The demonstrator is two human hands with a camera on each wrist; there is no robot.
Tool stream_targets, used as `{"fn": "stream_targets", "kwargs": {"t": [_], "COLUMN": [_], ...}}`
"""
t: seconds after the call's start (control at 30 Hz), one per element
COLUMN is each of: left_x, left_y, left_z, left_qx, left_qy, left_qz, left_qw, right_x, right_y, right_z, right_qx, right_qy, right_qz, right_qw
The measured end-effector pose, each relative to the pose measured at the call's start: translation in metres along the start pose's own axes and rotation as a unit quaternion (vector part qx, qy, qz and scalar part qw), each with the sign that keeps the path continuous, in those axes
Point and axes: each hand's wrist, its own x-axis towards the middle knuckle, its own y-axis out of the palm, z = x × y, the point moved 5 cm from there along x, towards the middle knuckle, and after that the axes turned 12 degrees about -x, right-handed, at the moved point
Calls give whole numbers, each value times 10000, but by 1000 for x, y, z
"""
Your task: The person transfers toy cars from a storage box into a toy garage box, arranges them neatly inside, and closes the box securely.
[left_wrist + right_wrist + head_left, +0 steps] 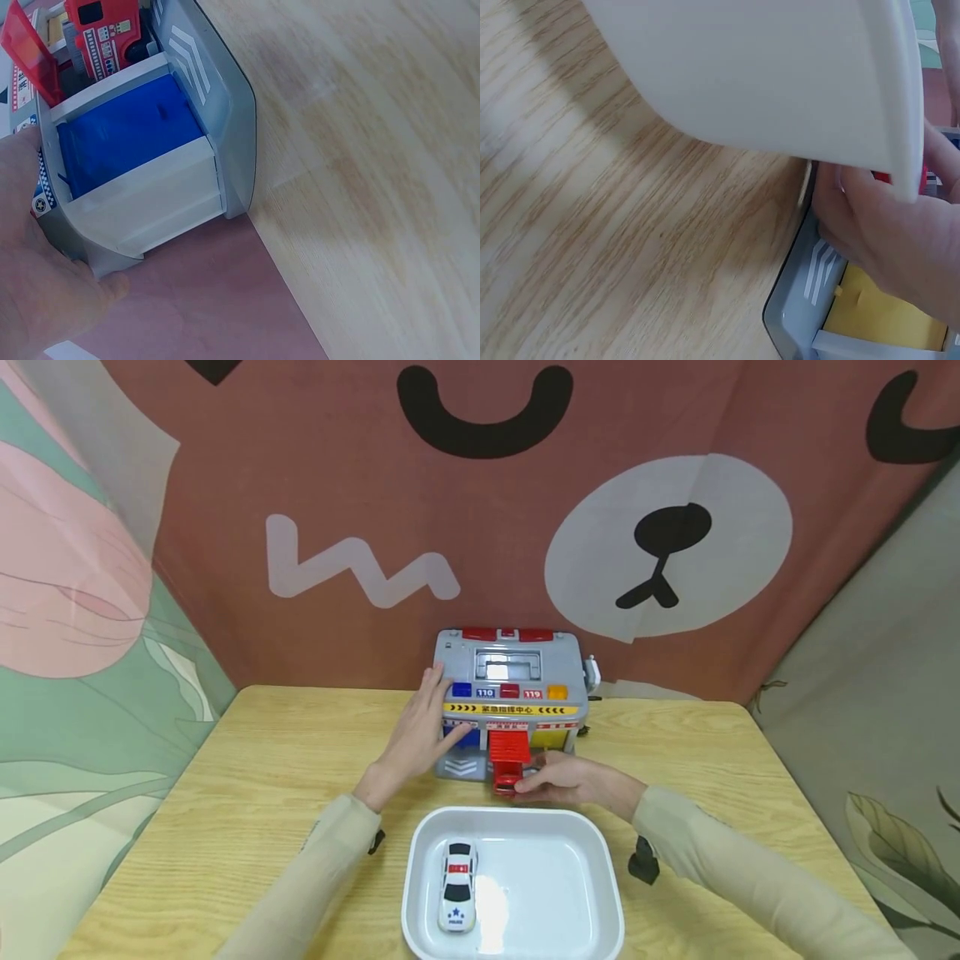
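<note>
A grey toy rescue station stands at the back of the table. My left hand rests against its left side, fingers straight and thumb stretched across the front. Between thumb and fingers, my right hand pinches a red toy fire truck at the middle bay. The red door is raised, and the truck sits partly beneath it. In the left wrist view the blue door beside the truck is down. A lowered yellow door shows below my right hand in the right wrist view.
A white tray sits in front of the station, with a white toy police car lying in its left part. A white handset-like piece sticks out from the station's right side. Behind the wooden table hangs a printed curtain.
</note>
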Motion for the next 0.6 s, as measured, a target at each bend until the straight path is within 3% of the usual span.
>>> {"fn": "stream_targets", "kwargs": {"t": [0.23, 0.43, 0.6], "left_x": [0, 0, 0], "left_y": [-1, -1, 0], "left_z": [0, 0, 0], "left_qx": [-26, -23, -47], "left_qy": [-9, -75, -84], "left_qz": [-9, 2, 6], "left_qw": [10000, 10000, 10000], "right_x": [4, 7, 7], "right_y": [-5, -7, -5], "right_z": [-2, 0, 0], "right_qx": [-185, -891, -795], "right_qy": [-206, -383, -269], "right_qz": [-56, -138, -80], "right_qw": [9996, 9952, 9964]}}
